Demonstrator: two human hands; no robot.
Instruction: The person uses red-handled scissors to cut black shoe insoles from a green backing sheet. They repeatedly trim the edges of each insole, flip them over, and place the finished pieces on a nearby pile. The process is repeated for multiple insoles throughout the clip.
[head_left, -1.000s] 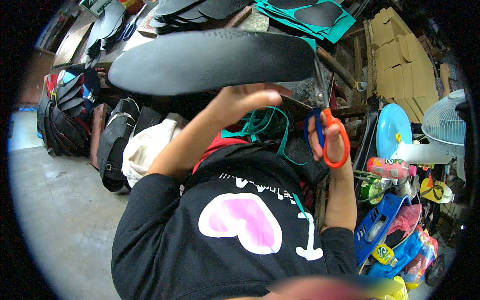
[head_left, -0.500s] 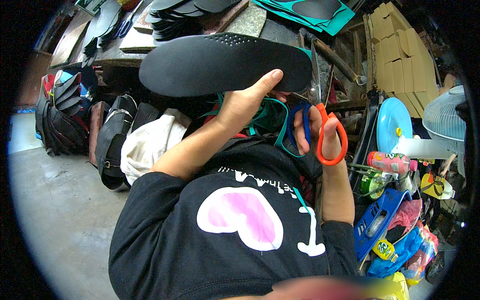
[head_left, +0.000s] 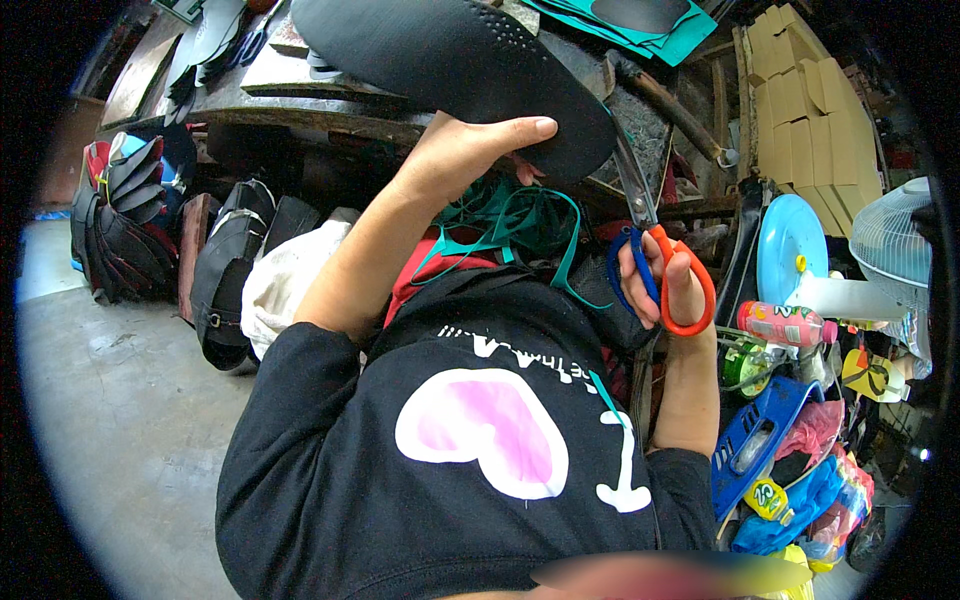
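Observation:
My left hand (head_left: 450, 160) is closed on a black insole (head_left: 450, 70), thumb on top near its right end and the other fingers mostly hidden beneath. Small perforations dot the insole's far edge; its far left part runs out of the picture. In my right hand (head_left: 655, 285) is a pair of scissors (head_left: 640, 205) with one orange and one blue handle loop. Its blades point up along the insole's right end, at or very close to the edge. Thin teal offcut strips (head_left: 565, 225) hang in a tangle below the insole, and a small teal scrap (head_left: 606, 396) clings to my black shirt.
On the worn workbench (head_left: 330, 108) lie teal sheets (head_left: 655, 45) and a wooden-handled tool (head_left: 675, 115). Cartons (head_left: 815, 130), a light blue disc (head_left: 788, 245), a fan and bottles crowd the right side. Bundled black pieces (head_left: 120, 225) and a white cloth (head_left: 290, 280) are at left.
The insole has tilted, its left part rising away from me and its right end dropping slightly. The scissors have shifted a little right and down. The teal strips now show more fully below.

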